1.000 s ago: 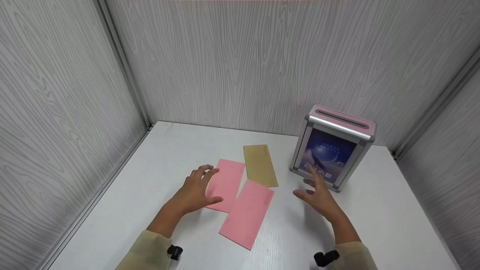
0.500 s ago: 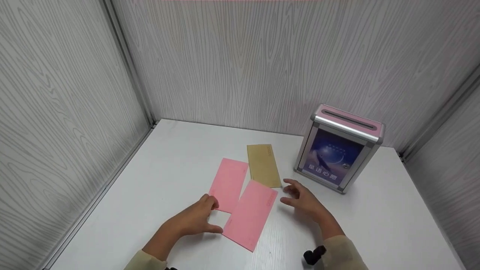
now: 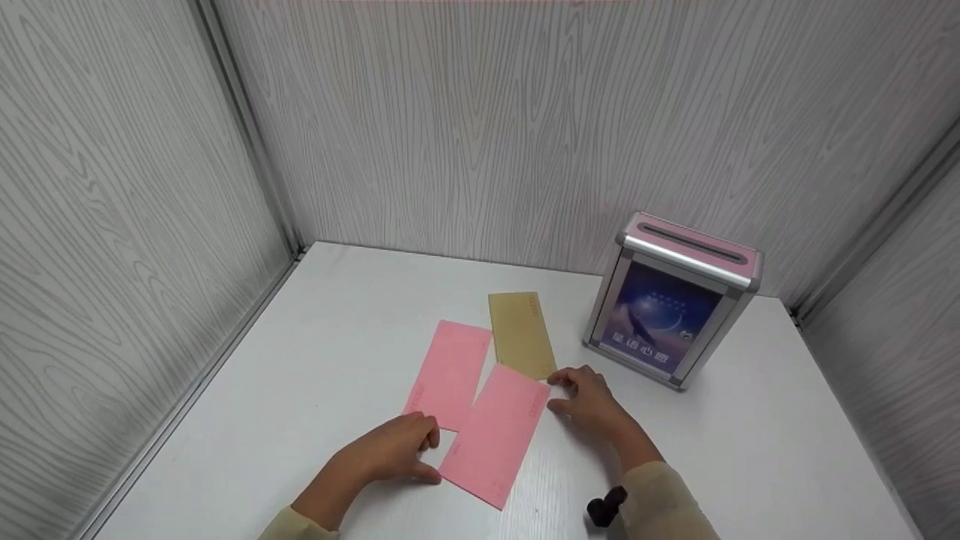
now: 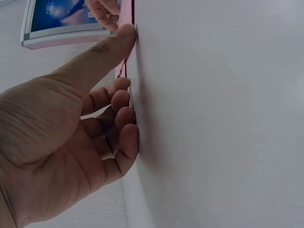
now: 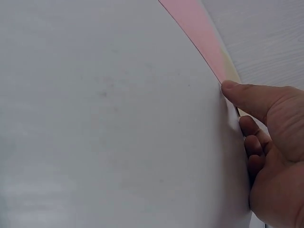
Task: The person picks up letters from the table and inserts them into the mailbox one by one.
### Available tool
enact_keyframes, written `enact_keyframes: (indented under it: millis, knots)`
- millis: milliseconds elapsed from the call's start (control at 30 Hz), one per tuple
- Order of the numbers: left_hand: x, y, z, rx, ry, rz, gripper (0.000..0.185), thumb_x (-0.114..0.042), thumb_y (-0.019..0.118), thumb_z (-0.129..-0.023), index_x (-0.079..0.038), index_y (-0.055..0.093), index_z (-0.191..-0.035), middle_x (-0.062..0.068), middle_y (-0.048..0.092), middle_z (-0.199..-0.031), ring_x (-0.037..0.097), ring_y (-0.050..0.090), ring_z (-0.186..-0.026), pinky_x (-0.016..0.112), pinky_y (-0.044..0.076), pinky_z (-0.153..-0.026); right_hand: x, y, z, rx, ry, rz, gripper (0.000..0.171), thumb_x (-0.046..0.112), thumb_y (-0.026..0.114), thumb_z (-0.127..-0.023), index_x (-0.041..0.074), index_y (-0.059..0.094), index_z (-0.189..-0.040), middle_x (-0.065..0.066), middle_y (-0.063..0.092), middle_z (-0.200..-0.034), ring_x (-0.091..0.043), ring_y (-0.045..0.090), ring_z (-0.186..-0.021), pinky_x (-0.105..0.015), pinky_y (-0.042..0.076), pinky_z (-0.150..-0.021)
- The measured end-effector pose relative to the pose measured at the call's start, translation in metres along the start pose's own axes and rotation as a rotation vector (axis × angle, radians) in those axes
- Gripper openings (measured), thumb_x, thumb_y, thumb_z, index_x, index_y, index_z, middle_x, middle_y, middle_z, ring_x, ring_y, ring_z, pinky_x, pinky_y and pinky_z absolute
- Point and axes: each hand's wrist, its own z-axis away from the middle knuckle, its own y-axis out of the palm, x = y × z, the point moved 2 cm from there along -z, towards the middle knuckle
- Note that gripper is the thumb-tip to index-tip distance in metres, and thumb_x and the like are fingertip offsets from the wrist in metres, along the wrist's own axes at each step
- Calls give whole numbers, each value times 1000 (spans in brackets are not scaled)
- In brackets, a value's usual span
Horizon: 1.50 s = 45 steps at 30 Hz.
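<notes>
The nearer pink envelope lies aslant on the white table, between both hands. At its lower left corner is the thumb of my left hand, whose bent fingers rest on the table by the farther pink envelope. In the left wrist view, that hand's thumb reaches the pink edge, apart from its fingers. My right hand is at the upper right corner, thumb and index finger spread. A brown envelope lies behind, its lower end near the right fingertips. The right wrist view shows the thumb at the pink edge.
A silver-framed box with a pink top and a slot stands at the back right, a blue picture on its front. Grey wood-grain panels enclose the table at the back and sides.
My left hand has come down and nearer, off the farther pink envelope to the nearer one's corner. My right hand has moved left and down, from before the box to the opposite corner.
</notes>
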Motion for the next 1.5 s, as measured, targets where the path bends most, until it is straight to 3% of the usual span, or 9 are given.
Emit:
enact_keyframes:
  millis: [200,400,867,1333,1500]
  knots:
    - [-2,1,2,-22,45,44,35,-26,96,-84,-13,67,-100,-3,60,-91,10,52,-82,28,47,-76,1,3,3,-3,10,11,25,20,82,-98,21,75,-122,-9,60,-128,-31,50,-127,-55,44,-114]
    - [-4,0,3,-33,74,52,30,-23,95,-85,-12,69,-97,-3,64,-90,8,53,-81,27,49,-77,2,6,2,-26,14,39,19,22,82,-98,21,76,-116,-8,61,-124,-30,51,-124,-53,44,-110]
    - [-7,5,5,-28,56,94,17,-17,92,-87,-11,79,-97,-7,71,-86,7,60,-79,28,55,-76,3,9,4,-26,39,39,16,23,82,-98,20,76,-112,-9,61,-129,-32,51,-130,-56,44,-114]
    - [-21,8,3,-148,-128,81,13,-7,91,-81,-6,82,-91,1,77,-83,16,64,-76,46,63,-79,1,9,0,-50,84,38,15,24,82,-98,21,76,-111,-7,60,-129,-30,50,-129,-53,43,-115]
    - [-20,10,-1,-140,-158,103,8,-6,89,-84,-7,84,-90,4,79,-86,18,65,-77,46,64,-78,-3,7,-2,-55,77,37,14,23,83,-97,19,76,-110,-8,60,-128,-30,51,-126,-52,44,-112]
